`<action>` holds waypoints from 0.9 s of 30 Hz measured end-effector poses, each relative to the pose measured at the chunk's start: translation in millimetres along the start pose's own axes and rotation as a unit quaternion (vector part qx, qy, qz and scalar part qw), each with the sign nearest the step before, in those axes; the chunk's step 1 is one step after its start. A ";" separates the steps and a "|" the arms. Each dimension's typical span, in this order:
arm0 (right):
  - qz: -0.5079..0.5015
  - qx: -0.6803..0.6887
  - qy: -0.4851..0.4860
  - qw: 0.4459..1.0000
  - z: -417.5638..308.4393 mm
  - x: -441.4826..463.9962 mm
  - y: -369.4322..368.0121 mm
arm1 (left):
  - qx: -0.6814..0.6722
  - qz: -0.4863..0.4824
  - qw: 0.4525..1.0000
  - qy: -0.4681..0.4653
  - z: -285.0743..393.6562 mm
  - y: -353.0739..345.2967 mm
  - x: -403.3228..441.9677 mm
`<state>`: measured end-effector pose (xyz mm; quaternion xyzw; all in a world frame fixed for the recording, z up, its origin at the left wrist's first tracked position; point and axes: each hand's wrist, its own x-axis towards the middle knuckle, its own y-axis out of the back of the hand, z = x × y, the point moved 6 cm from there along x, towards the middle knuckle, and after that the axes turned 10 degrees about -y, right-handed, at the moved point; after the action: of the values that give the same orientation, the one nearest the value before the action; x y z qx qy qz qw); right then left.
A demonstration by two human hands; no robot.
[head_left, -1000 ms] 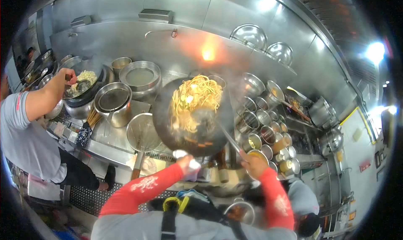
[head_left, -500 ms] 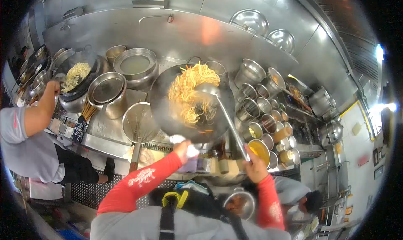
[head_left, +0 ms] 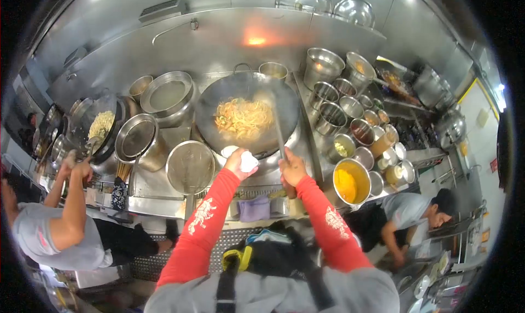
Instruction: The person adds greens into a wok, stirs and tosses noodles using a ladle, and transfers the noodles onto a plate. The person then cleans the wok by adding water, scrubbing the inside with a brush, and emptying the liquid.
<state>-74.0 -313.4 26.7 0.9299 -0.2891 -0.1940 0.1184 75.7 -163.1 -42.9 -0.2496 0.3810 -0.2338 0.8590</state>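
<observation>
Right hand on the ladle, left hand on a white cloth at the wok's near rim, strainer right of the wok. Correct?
No: the head view shows the strainer left of the wok. Right hand on ladle, left hand on white cloth stand.

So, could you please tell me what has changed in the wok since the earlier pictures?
The noodles, heaped toward the far rim of the wok before, have come down into its middle. The right hand has moved in toward the left hand, and the ladle now reaches to the far right side. The left hand still holds the white cloth; nothing was let go.
</observation>
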 end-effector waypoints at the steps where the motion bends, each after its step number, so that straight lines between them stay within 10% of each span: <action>1: -0.039 0.054 -0.031 0.997 -20.4 -23.5 0.8 | 0.009 0.006 1.000 0.018 4.0 0.9 -0.3; 9: -0.095 0.061 -0.044 0.993 -62.0 46.9 21.8 | 0.006 -0.028 0.997 0.072 10.6 -16.3 -14.9; 16: -0.113 -0.399 0.281 0.866 -47.2 -30.8 16.5 | 0.007 0.002 0.999 0.033 7.5 -1.5 2.1; 19: -0.086 -0.353 0.328 0.872 -42.1 -53.3 59.9 | -0.008 -0.006 0.999 0.032 2.4 11.5 31.1; 22: -0.062 -0.416 0.163 0.892 -71.0 -110.9 51.7 | -0.021 0.005 1.000 0.003 -9.6 18.6 31.6; 27: -0.163 -0.336 0.178 0.910 -120.9 -195.8 107.6 | 0.002 -0.005 1.000 0.011 9.1 -45.0 -119.5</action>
<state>-223.4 -272.6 228.1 0.8883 -0.0253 -0.1272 0.4406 1.5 -124.6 54.1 -0.2477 0.3885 -0.2417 0.8540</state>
